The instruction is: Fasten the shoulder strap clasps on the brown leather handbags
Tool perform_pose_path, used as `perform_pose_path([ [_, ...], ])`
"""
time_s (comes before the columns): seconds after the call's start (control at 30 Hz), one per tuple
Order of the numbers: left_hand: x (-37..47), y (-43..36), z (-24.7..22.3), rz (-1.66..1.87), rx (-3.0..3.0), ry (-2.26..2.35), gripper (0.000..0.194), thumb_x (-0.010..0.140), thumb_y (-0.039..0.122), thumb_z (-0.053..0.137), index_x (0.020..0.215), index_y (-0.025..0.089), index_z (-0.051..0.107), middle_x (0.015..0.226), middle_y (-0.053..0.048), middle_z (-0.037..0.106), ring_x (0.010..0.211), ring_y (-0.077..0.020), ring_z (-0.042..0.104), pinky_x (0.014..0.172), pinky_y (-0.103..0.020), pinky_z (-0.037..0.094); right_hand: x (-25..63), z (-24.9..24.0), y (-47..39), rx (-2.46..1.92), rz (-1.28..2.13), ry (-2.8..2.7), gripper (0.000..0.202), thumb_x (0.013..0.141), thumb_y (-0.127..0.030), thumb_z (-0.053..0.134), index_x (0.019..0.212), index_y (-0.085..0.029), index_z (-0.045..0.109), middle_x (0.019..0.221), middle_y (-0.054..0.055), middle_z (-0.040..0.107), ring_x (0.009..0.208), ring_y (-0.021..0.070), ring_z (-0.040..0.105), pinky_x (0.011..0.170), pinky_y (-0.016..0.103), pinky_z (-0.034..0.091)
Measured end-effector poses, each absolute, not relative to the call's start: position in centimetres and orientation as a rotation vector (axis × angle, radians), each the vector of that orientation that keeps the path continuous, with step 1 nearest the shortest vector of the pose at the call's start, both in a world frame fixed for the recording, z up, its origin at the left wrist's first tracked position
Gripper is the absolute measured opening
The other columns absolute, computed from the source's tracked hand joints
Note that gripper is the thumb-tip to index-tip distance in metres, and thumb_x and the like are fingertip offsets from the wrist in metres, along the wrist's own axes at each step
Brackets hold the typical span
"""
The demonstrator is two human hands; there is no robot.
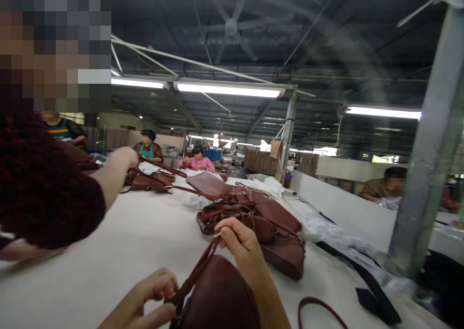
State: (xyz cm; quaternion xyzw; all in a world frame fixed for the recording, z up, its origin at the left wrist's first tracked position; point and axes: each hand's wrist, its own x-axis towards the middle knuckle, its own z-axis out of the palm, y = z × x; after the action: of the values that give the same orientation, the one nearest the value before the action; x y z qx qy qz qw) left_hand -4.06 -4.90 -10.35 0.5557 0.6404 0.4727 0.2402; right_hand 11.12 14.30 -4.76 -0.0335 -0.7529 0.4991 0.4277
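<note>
A dark reddish-brown leather bag [221,295] is at the bottom centre, nearest to me. My right hand [237,244] pinches the upper end of the bag's strap [203,261], where a small gold-coloured metal piece [217,234] shows at the fingertips. Lower down and to the left, my left hand [154,297] has its fingers closed around the strap's lower part, beside the bag. Between the two hands the strap runs taut at a slant. Just beyond my right hand lies a pile of similar brown bags [250,208] with tangled straps.
A person in a dark red sleeve [47,188] reaches over the white table [108,242] from the left, a hand at more brown bags [150,180]. To the right are clear plastic [337,237], black strips [362,276], a loose brown strap [321,302] and a metal post [424,140].
</note>
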Motion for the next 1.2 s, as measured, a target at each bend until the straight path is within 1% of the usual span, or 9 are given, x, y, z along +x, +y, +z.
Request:
perform_pose_path([
  [0.13, -3.4, -3.9, -7.5, 1.184, 1.414, 1.256, 0.047, 0.071, 0.051, 0.080, 0.099, 0.024, 0.054, 0.117, -0.004, 0.067, 0.115, -0.0270, 0.055, 0.092, -0.032, 0.040, 13.7, -4.2, 15.2, -0.042, 1.419, -1.825, 0.029, 0.092, -0.047, 0.062, 0.097, -0.019, 0.070, 0.068, -0.002, 0.054, 0.055, 0.0101, 0.040, 0.051, 0.023, 0.028],
  [0.23, -3.4, -2.9, -6.5, 1.035, 1.455, 1.150, 0.055, 0.071, 0.054, 0.079, 0.112, 0.020, 0.066, 0.115, -0.006, 0.070, 0.113, -0.0286, 0.058, 0.095, -0.033, 0.040, 14.8, -3.7, 15.0, -0.024, 1.399, -1.789, 0.028, 0.091, -0.047, 0.065, 0.096, -0.020, 0.071, 0.069, -0.001, 0.055, 0.056, 0.0096, 0.042, 0.051, 0.022, 0.031],
  [0.4, -3.7, -2.7, -6.7, 1.006, 1.400, 1.148, 0.058, 0.075, 0.067, 0.068, 0.101, 0.016, 0.078, 0.087, -0.005, 0.073, 0.084, -0.0246, 0.062, 0.080, -0.031, 0.046, 14.4, -3.4, 15.1, -0.097, 1.436, -1.645, 0.036, 0.082, -0.055, 0.073, 0.089, -0.020, 0.074, 0.071, 0.001, 0.060, 0.054, 0.0090, 0.044, 0.046, 0.019, 0.032],
  [0.47, -3.6, -2.9, -7.3, 1.077, 1.393, 1.093, 0.058, 0.080, 0.067, 0.062, 0.096, 0.014, 0.078, 0.088, -0.008, 0.074, 0.085, -0.0254, 0.062, 0.082, -0.032, 0.046, 14.0, -3.6, 15.6, -0.150, 1.458, -1.546, 0.039, 0.077, -0.057, 0.077, 0.086, -0.020, 0.074, 0.073, 0.002, 0.062, 0.053, 0.0081, 0.043, 0.043, 0.018, 0.031],
  [0.63, -3.4, -3.4, -8.7, 1.160, 1.377, 1.071, 0.056, 0.085, 0.065, 0.057, 0.107, 0.016, 0.074, 0.091, -0.008, 0.076, 0.089, -0.0272, 0.065, 0.087, -0.035, 0.047, 13.5, -3.9, 16.3, -0.216, 1.462, -1.437, 0.041, 0.070, -0.057, 0.082, 0.084, -0.018, 0.074, 0.069, 0.002, 0.061, 0.051, 0.0080, 0.043, 0.040, 0.017, 0.030],
  [0.8, -3.7, -4.2, -9.1, 1.046, 1.569, 1.428, 0.062, 0.101, 0.059, 0.027, 0.102, 0.020, 0.076, 0.094, -0.006, 0.070, 0.095, -0.0246, 0.061, 0.095, -0.033, 0.044, 14.0, -3.7, 16.4, -0.125, 1.458, -1.291, 0.035, 0.072, -0.050, 0.083, 0.085, -0.018, 0.074, 0.069, 0.002, 0.061, 0.048, 0.0053, 0.038, 0.039, 0.016, 0.024],
  [0.97, -4.1, -4.3, -9.6, 1.076, 1.575, 1.408, 0.061, 0.100, 0.061, 0.030, 0.093, 0.020, 0.075, 0.099, -0.005, 0.068, 0.102, -0.0246, 0.057, 0.100, -0.033, 0.039, 14.4, -3.3, 16.2, -0.119, 1.389, -1.285, 0.035, 0.073, -0.051, 0.082, 0.084, -0.019, 0.073, 0.063, -0.001, 0.055, 0.045, 0.0049, 0.033, 0.038, 0.017, 0.021],
  [1.13, -4.1, -4.1, -10.1, 1.191, 1.396, 1.180, 0.056, 0.084, 0.065, 0.057, 0.092, 0.015, 0.080, 0.093, -0.008, 0.069, 0.096, -0.0282, 0.057, 0.090, -0.035, 0.041, 14.4, -3.2, 16.1, -0.126, 1.420, -1.331, 0.036, 0.075, -0.052, 0.080, 0.084, -0.018, 0.072, 0.062, 0.000, 0.054, 0.048, 0.0069, 0.034, 0.039, 0.017, 0.019],
  [1.2, -4.0, -4.2, -10.0, 1.209, 1.351, 1.116, 0.054, 0.080, 0.064, 0.062, 0.091, 0.015, 0.081, 0.094, -0.008, 0.069, 0.095, -0.0282, 0.057, 0.088, -0.034, 0.041, 14.5, -3.2, 16.3, -0.126, 1.443, -1.336, 0.037, 0.074, -0.052, 0.081, 0.084, -0.018, 0.072, 0.062, 0.000, 0.054, 0.048, 0.0069, 0.035, 0.038, 0.017, 0.020],
])
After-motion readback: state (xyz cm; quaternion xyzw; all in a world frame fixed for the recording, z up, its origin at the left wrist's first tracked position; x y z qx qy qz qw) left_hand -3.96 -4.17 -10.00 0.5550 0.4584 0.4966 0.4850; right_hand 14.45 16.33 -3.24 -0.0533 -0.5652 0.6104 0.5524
